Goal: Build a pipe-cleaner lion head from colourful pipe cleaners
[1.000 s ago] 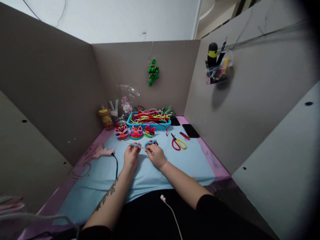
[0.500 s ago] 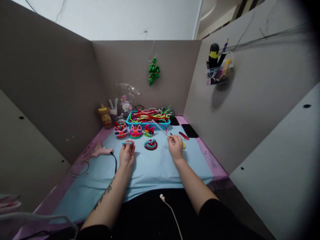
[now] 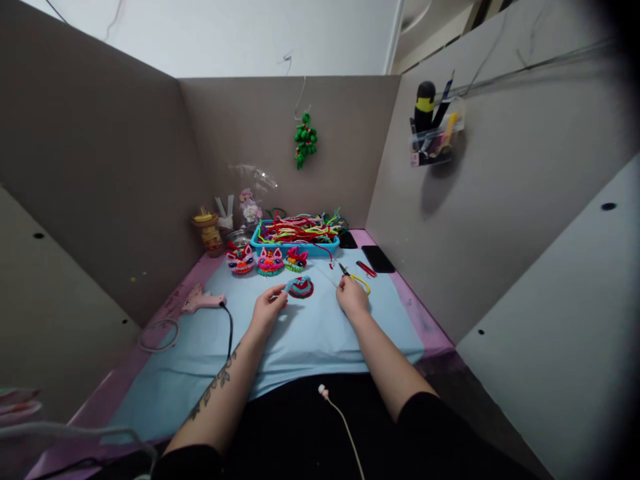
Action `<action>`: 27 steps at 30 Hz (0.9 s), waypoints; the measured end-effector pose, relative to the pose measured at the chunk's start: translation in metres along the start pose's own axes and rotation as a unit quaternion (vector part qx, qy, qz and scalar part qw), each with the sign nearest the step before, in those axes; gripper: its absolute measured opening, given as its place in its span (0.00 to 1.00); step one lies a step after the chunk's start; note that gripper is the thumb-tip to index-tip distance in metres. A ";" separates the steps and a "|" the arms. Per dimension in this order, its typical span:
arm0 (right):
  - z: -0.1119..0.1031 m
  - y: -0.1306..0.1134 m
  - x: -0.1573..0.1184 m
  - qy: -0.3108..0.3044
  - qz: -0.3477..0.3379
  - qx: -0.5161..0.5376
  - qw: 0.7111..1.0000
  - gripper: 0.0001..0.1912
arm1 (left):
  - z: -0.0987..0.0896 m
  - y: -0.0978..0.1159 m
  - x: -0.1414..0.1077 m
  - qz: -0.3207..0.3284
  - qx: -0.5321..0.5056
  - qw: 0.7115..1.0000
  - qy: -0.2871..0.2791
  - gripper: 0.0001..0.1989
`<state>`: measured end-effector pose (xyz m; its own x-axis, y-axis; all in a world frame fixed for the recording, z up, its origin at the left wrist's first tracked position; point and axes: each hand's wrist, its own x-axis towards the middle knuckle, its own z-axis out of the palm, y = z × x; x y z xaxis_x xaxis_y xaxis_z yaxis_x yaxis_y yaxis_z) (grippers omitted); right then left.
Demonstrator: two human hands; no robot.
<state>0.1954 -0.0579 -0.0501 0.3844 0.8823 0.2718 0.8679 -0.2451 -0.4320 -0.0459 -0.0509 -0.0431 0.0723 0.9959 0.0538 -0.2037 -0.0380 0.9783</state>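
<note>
My left hand (image 3: 270, 307) is closed in a pinch around a small light-blue piece (image 3: 287, 289), at the left edge of a round red and blue coiled piece (image 3: 301, 288) on the light-blue cloth. To the right, my right hand (image 3: 353, 297) is closed on a thin whitish strip (image 3: 329, 277) that points up and left. Scissors with yellow handles (image 3: 361, 283) lie just beyond and beside my right hand, partly covered by it. Three colourful animal-face pieces, a red one (image 3: 241, 260), a pink one (image 3: 271, 262) and a smaller one (image 3: 296, 259), stand behind the coiled piece.
A blue basket (image 3: 300, 249) of fuzzy coloured stems stands at the back. A pink glue gun (image 3: 203, 300) with a black cord lies left. A red cutter (image 3: 367, 269) and a black phone (image 3: 378, 259) lie right. Grey partitions (image 3: 290, 147) enclose the table.
My left hand has moved right with the light-blue piece, to the coiled piece. My right hand has shifted slightly down, and more of the scissors shows.
</note>
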 end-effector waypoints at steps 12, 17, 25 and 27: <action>0.002 0.013 0.017 -0.017 0.096 0.010 0.995 0.08 | -0.002 -0.006 0.002 0.080 0.088 0.993 0.022 0.16; 0.004 0.006 0.009 0.129 -0.026 0.059 0.990 0.06 | 0.001 -0.004 0.001 0.090 0.037 0.995 0.015 0.13; 0.008 -0.033 -0.031 -0.008 -0.305 0.316 0.898 0.16 | 0.005 -0.002 -0.003 0.108 0.089 0.990 -0.024 0.11; 0.009 -0.037 -0.034 -0.010 -0.324 0.324 0.889 0.14 | 0.005 -0.005 -0.003 0.109 0.092 0.989 -0.045 0.11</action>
<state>0.1471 -0.0754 -0.0513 -0.1416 0.7624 0.6314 0.5389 0.5944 -0.5968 -0.0403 -0.0541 -0.0468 0.1341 0.9516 0.2764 -0.0433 -0.2731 0.9610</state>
